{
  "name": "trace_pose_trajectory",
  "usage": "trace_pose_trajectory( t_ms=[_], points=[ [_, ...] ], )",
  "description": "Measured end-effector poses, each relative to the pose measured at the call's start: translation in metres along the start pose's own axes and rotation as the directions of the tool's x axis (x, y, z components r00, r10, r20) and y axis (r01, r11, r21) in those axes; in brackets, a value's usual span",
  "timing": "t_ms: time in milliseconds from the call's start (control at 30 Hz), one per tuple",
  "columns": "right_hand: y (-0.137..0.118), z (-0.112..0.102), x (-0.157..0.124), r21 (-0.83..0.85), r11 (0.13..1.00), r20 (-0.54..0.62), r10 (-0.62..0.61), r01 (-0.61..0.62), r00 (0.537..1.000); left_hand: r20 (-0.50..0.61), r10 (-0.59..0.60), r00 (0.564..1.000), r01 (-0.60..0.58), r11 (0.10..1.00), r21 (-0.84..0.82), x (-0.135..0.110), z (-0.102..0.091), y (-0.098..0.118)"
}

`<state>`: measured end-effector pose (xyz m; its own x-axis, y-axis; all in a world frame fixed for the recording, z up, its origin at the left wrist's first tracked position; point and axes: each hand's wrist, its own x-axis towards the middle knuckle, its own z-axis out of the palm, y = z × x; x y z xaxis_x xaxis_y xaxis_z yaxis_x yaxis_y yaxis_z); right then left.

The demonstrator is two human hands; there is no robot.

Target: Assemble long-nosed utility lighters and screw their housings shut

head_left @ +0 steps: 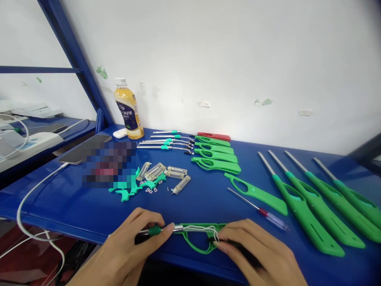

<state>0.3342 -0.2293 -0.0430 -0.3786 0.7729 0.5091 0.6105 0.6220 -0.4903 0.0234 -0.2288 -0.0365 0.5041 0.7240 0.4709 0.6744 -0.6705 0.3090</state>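
- Nearest, the left hand (139,234) pinches the rod (177,228) between thumb and fingers, right by its dark green collar (154,230)!
- Across from it, the right hand (256,248) has finger and thumb closed on the wires (198,227), beside a black plug (212,239).
- And there's the shell (203,251), between the hands at the desk's (190,206) near edge, partly under the right.
- Good technique here, I'd say: hold the rod steady, tuck the wires inside the walls, no tugging.
- Long axis running left to right, rod pointing left, wires trailing right!
- Just beyond, a screwdriver (263,212) lies slantwise, four lighters (309,218) to its right.
- Farther out, clear tanks (181,185); behind them, a bottle (127,115) standing upright.
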Motion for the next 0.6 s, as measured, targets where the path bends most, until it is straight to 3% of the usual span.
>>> trace_pose_trajectory(
  t_ms=[233,400,600],
  points=[
    [-0.001,-0.002,0.000,0.016,1.000,0.000,0.012,-0.012,1.000,0.038,0.054,0.998,-0.055,0.998,0.031,0.002,0.003,-0.011],
    [-0.001,-0.002,0.001,0.011,1.000,0.012,0.024,-0.024,1.000,0.110,0.010,0.994,-0.017,0.998,0.062,-0.004,0.003,-0.013],
    [-0.001,-0.001,0.001,0.003,0.999,0.009,0.034,-0.034,0.999,0.056,-0.030,0.998,0.028,0.999,0.041,-0.008,0.006,-0.016]
  ],
)
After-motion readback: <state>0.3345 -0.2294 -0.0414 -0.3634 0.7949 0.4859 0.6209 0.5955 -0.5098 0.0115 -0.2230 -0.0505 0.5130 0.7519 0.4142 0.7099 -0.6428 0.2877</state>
